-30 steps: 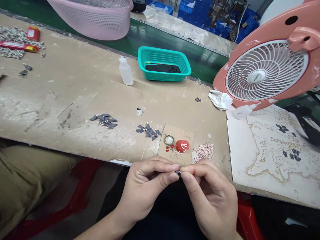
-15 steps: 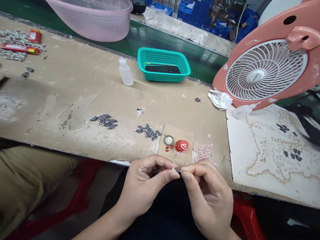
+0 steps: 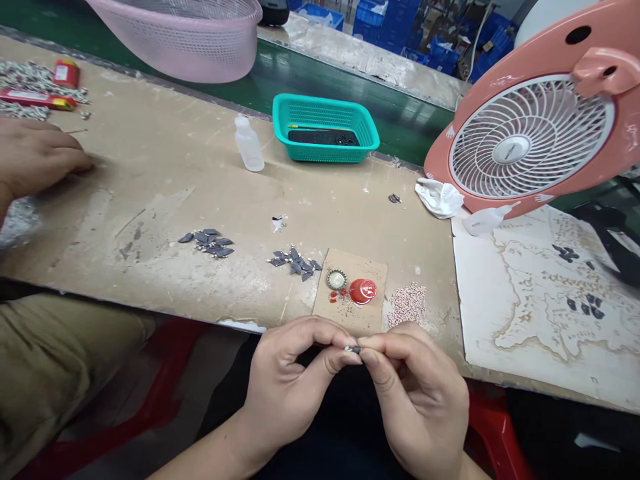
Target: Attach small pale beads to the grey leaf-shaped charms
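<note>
My left hand (image 3: 290, 380) and my right hand (image 3: 420, 397) meet below the table's front edge, both pinched on a tiny dark piece with a pale bead (image 3: 354, 349) held between their fingertips. Just beyond them a small brown card (image 3: 373, 270) on the table (image 3: 150, 180) carries a bottle cap (image 3: 337, 279), a red cap (image 3: 363, 291) and red drops. Two heaps of dark leaf-shaped pieces, one (image 3: 296, 262) left of the card and one (image 3: 209, 241) farther left, lie on the table. A patch of tiny pale beads (image 3: 407, 300) lies right of the card.
A pink fan (image 3: 530, 127) leans at the right above a stained white board (image 3: 545, 300). A teal basket (image 3: 325, 128), a small clear bottle (image 3: 249, 143) and a pink basket (image 3: 185, 30) stand farther back. Another person's hand (image 3: 35, 157) rests at the far left.
Another person's hand has come into view at the far left of the table. My two hands stay pinched together on the small piece, barely shifted.
</note>
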Tool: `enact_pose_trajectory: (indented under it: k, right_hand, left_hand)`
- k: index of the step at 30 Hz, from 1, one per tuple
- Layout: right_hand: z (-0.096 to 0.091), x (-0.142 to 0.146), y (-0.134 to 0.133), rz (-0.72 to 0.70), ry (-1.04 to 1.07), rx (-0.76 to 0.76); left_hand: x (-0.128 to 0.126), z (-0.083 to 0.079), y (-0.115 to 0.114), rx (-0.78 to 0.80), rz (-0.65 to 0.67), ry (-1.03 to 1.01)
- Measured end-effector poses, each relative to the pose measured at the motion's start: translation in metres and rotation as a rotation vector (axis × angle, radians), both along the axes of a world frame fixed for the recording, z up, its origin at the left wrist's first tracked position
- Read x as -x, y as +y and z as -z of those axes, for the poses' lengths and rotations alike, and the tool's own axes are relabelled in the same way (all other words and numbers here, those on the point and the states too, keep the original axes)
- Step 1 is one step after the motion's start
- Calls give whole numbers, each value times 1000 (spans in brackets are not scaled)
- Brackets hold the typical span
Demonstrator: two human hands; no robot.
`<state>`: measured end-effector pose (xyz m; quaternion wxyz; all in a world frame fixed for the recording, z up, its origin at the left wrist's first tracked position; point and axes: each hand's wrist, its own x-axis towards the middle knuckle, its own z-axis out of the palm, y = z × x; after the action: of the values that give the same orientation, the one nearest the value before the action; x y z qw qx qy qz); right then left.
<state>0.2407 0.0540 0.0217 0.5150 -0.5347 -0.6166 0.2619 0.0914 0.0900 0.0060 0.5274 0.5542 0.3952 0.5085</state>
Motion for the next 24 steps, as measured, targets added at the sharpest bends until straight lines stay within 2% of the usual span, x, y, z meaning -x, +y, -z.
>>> enact_pose_trajectory:
  k: [6,11,17,21,24]
  right_hand:
    - [4,-7,3,-42,35,74]
    - [6,-10,3,-26,39,97]
    - [4,-8,3,-50,-51,34]
    - [7,-5,6,-59,-34,15]
    - [15,-22,8,-72,-69,40]
  left_hand:
    - [2,-1,2,114,-5,-86]
    - [2,0,4,130,12,-81]
    - [3,4,5,72,36,-16]
    - [4,8,7,15,60,53]
    - [18,15,17,-47,33,195]
